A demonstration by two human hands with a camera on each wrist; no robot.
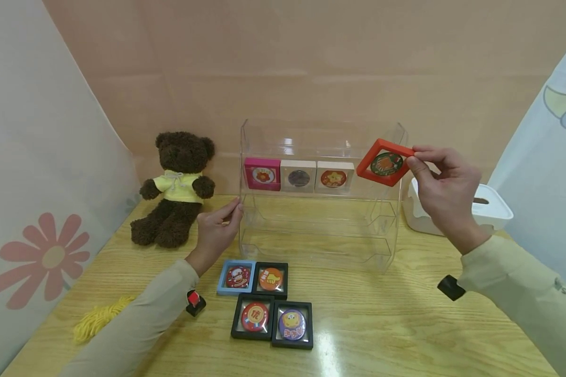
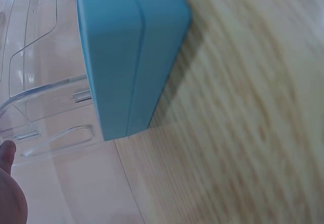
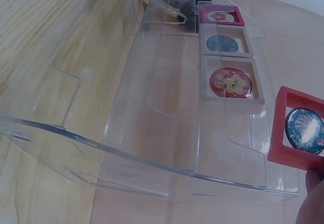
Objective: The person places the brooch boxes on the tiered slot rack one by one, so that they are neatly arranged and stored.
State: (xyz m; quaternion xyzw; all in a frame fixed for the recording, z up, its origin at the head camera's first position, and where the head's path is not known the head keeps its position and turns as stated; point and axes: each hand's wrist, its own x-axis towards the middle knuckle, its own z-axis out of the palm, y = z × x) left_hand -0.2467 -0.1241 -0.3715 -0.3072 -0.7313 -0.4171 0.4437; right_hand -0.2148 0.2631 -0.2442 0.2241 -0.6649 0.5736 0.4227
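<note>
My right hand (image 1: pixel 450 191) pinches the corner of a red square display frame (image 1: pixel 385 162), which holds a round green badge and is tilted in front of the rack's right end. The clear acrylic display rack (image 1: pixel 320 256) stands on the table. My left hand (image 1: pixel 217 230) pinches the front edge of its left side panel, the thumb (image 2: pixel 7 155) showing at that panel in the left wrist view. Along the upper tier stand a magenta frame (image 1: pixel 262 174), a pale frame with a grey disc (image 1: pixel 298 176) and a pale frame with a star badge (image 1: pixel 334 177).
On the table before the rack lie a light-blue frame (image 1: pixel 236 277) and three black frames (image 1: pixel 292 324), all with round badges. A brown teddy bear (image 1: pixel 176 188) sits left, yellow yarn (image 1: pixel 101 317) lies front left, and a white tissue box (image 1: pixel 492 207) stands right.
</note>
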